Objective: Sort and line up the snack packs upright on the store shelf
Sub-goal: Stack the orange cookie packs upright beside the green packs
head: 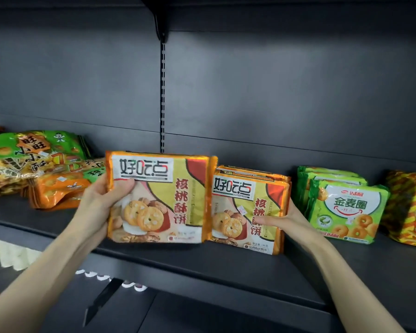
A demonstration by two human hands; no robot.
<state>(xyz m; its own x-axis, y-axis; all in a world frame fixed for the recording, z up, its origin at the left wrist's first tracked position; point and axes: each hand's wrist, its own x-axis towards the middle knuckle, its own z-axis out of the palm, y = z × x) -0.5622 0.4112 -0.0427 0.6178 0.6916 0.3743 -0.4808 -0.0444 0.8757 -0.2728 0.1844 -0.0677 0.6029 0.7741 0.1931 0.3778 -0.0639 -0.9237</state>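
Two risks stand out, and the larger belongs to the shelf (202,267) itself. Its front lip runs close under the standing packs, so a pack set down too far forward would likely tip off the edge.

Open room lies left of centre, where a bare stretch of deck separates the heap of green and orange bags (34,169) (slumped flat, plainly not yet sorted) from the row of walnut biscuit packs (247,212). To the right it is tight. The green ring-biscuit packs (346,207) stand just beside the row, with a yellow-and-red pack (408,207) beyond them.

The second risk is the row. Pushing another pack against it could, I judge, topple it backward or shove it sideways into the green ones. The right hand (281,219) grasps the row at its right edge, with the thumb laid across the front pack and the fingers hidden behind.

The held pack (159,198) is upright, face out and lifted just left of the row. Its right edge overlaps the row in view (touching or not, I cannot tell). The left hand (99,200) grips its left edge, thumb on the front. Such a one-sided hold on slick film might let it swing or slip.
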